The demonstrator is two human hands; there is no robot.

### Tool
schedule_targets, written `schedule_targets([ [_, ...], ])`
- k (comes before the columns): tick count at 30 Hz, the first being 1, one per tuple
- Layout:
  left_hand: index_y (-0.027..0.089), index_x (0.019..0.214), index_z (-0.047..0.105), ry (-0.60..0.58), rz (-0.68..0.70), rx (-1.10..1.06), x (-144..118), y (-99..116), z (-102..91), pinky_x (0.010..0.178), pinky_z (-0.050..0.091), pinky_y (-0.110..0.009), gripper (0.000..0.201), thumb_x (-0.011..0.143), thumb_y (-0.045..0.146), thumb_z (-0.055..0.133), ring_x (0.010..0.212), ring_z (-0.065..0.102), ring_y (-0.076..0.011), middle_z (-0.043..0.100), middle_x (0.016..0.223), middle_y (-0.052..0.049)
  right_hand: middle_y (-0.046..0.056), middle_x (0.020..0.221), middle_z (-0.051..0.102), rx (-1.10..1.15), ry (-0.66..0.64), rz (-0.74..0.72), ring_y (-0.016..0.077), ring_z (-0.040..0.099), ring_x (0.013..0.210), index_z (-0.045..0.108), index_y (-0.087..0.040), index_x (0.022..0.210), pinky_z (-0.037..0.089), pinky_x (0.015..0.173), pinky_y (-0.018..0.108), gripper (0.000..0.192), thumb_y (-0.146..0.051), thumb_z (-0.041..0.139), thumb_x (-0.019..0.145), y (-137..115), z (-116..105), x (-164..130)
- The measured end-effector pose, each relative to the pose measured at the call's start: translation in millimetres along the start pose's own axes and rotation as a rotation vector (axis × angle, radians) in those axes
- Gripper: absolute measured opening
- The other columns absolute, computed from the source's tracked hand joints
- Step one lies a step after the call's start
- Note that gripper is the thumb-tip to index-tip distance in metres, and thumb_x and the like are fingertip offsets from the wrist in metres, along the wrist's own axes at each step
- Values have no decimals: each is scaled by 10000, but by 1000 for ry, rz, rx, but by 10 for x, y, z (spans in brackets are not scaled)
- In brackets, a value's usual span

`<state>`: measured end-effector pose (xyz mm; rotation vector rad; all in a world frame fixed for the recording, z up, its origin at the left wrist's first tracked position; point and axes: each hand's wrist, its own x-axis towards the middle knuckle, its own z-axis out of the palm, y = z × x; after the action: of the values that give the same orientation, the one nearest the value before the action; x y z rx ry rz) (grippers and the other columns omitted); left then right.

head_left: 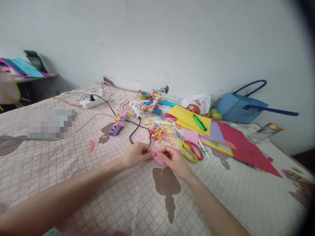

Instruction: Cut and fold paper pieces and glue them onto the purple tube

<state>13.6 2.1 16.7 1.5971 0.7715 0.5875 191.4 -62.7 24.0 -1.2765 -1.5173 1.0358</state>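
A small piece of pink paper (158, 158) is pinched between both hands over the patterned cloth. My left hand (138, 154) grips its left edge with thumb and fingers. On the other side, my right hand (173, 160) holds it the same way, fingers closed. Just beyond the hands lies a heap of colourful paper scraps (159, 135). Scissors with yellow and red handles (188, 154) rest to the right of my right hand. Up and left of my left hand is a purple paper roll (118, 126) with yellow and pink trimmings.
A white glue gun (135, 109) trails a black cord behind the hands. A power strip (93, 102) is at the back left. Stacked coloured sheets (242, 144), a green cutter (199, 122) and a blue bag (237, 106) occupy the right. A blurred-out object (52, 124) lies left.
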Motion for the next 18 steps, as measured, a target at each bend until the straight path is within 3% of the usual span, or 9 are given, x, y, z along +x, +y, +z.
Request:
schedule_targets([
  [4, 123, 628, 585, 4, -75, -105, 6, -8, 21, 495, 399, -185, 309, 626, 405, 711, 489, 511, -74, 575, 530, 19, -42, 591, 472, 62, 5, 69, 94, 445, 533, 546, -179, 683, 383, 463, 204, 224, -380, 606, 759, -28, 86, -30],
  [9, 124, 688, 615, -33, -165, -205, 26, -17, 29, 551, 440, -207, 353, 569, 431, 743, 537, 557, -90, 631, 603, 2, -32, 602, 520, 208, 65, 137, 96, 471, 539, 549, -171, 694, 397, 485, 210, 246, -404, 608, 749, 17, 143, -23],
  [18, 119, 647, 568, 76, -130, -354, 58, -25, -62, 612, 467, -232, 357, 617, 440, 720, 564, 554, -85, 614, 621, -11, -48, 581, 488, 204, 94, 119, 81, 437, 510, 544, -168, 692, 370, 497, 205, 231, -380, 596, 767, 124, 106, 18],
])
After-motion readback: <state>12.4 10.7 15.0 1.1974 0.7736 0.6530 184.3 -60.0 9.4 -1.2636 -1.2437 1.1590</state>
